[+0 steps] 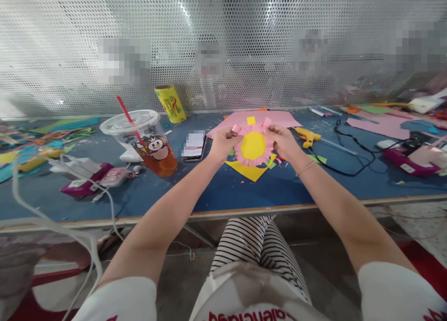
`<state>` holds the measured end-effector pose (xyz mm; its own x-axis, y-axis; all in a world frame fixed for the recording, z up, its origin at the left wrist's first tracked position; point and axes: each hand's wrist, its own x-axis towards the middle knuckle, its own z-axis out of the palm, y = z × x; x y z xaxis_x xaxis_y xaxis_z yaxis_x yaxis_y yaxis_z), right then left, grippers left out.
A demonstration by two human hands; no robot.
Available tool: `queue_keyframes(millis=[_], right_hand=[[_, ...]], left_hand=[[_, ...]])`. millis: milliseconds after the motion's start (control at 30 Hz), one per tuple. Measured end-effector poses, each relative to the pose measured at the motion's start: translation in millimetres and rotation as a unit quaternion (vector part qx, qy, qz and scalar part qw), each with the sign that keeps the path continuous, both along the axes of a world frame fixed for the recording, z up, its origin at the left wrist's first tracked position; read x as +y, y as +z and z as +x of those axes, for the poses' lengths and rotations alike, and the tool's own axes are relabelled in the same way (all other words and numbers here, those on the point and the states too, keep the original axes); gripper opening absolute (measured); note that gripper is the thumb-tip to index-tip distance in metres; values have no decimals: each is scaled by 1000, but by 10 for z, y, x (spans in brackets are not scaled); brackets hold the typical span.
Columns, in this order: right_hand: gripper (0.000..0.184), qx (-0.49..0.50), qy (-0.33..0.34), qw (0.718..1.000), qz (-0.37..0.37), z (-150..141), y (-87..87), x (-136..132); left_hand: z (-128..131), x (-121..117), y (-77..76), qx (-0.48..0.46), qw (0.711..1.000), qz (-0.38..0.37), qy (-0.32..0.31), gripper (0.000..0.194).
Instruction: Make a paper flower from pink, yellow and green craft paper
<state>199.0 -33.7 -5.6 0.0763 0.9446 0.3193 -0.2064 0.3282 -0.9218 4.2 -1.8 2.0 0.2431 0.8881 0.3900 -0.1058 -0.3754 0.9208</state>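
Note:
A paper flower (253, 145) with a yellow centre and pink fringed petals is held up above the blue table. My left hand (224, 145) pinches its left edge, and my right hand (283, 142) grips the right edge. Small pink tabs stand up near the fingers of both hands. Under the flower lies a piece of yellow paper (253, 173) with small green and pink scraps about it. Behind it spreads a large sheet of pink paper (282, 117). A yellow glue gun (308, 136) rests just right of my right hand.
Left of my arms stand a plastic drink cup (159, 149) with a red straw, a phone (194, 145) and a yellow tape roll (171, 103). Purple power strips (82, 181) and white cables lie at left. A black cord (352, 172) loops at right. A perforated metal screen (244, 14) rises behind.

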Motion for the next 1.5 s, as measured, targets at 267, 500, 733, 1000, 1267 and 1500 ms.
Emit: queue_keyframes(millis=[267,500,733,1000,1267,1500], right_hand=[[30,-26,-42,999,5,32,-53,56],[27,-51,-46,997,25,37,-54,51],[28,-52,-38,998,23,43,-51,47],[22,-112,-85,989,51,30,-51,27],[21,-149,-82,984,46,-34,-30,-25],[22,-169,-59,982,50,-73,-44,-42]], left_hand=[[11,-12,-14,-3,1000,0,2,16],[15,-15,-6,-2,1000,2,-12,16],[23,-25,0,2,1000,-6,-7,17],[-1,-17,-8,128,978,124,111,37],[-28,-112,55,264,856,386,221,31],[-17,-102,53,255,890,341,161,11]])
